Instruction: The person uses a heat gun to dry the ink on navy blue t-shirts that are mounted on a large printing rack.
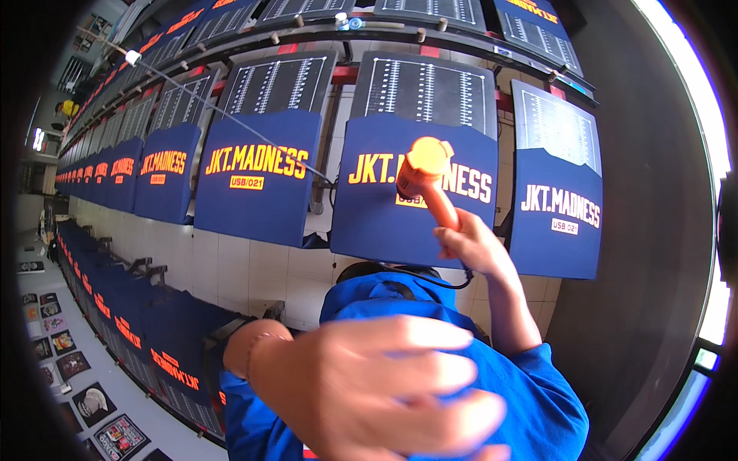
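Observation:
My right hand (478, 244) is wrapped round the handle of an orange hair dryer (440, 203), with a black cord hanging below it. The dryer's dark end points down at a navy T-shirt (373, 227), close above its orange lettering and hiding part of the print. A black board (396, 88) marked with white scales supports that shirt. Large and blurred near the camera, my left hand (384, 384) is raised across my blue shirt (507, 399), its fingers apart and nothing visible in them.
More printed navy shirts lie on boards to the left (254, 207) and right (557, 246). A thin rod (223, 114) crosses diagonally. Another shirt row (165, 330) stands lower left, beside printed sheets (119, 438). A dark wall (638, 200) rises at right.

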`<state>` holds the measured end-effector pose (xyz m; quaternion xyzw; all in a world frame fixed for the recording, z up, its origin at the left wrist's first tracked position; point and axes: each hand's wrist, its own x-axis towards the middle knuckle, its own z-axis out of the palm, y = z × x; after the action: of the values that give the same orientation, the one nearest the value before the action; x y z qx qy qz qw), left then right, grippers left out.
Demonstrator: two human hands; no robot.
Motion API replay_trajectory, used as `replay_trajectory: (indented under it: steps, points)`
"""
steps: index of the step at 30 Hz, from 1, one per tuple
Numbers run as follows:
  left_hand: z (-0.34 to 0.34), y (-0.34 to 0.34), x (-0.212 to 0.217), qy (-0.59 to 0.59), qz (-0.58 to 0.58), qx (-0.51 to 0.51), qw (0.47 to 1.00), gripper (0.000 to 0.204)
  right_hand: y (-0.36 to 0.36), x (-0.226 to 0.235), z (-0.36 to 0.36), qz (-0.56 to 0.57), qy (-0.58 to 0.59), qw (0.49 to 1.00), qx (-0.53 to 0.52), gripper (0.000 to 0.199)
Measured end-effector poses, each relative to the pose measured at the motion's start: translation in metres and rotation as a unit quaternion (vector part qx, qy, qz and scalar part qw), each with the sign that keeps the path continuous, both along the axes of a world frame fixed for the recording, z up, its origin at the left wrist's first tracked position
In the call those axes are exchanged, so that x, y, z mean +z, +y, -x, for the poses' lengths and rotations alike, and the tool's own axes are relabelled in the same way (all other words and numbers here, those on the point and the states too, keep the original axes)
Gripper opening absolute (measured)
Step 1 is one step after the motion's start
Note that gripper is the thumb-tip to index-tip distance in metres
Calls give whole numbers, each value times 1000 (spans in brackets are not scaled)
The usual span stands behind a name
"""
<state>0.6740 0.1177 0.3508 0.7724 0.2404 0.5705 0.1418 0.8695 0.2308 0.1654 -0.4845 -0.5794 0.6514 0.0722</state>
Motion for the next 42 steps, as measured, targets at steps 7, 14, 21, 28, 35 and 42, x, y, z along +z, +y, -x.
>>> replay_trajectory:
  steps: [7,14,21,28,35,42]
  points:
    - [110,-30,-173,-197,318,347,860,25,8,0,-7,-4,-3,1000,-1,31]
    - [157,-79,-353,-50,438,554,706,28,10,6,0,7,2,1000,10,30]
    - [178,-73,-377,96,349,655,663,35,3,10,4,29,-5,1000,10,30]
    - [176,-56,-400,159,366,660,636,38,2,18,10,19,-45,999,-12,31]
    - [168,-47,-405,205,362,686,597,43,-5,20,13,4,-58,997,-40,27]
    - [169,-48,-404,212,355,682,604,45,-11,25,12,2,-77,995,-67,25]
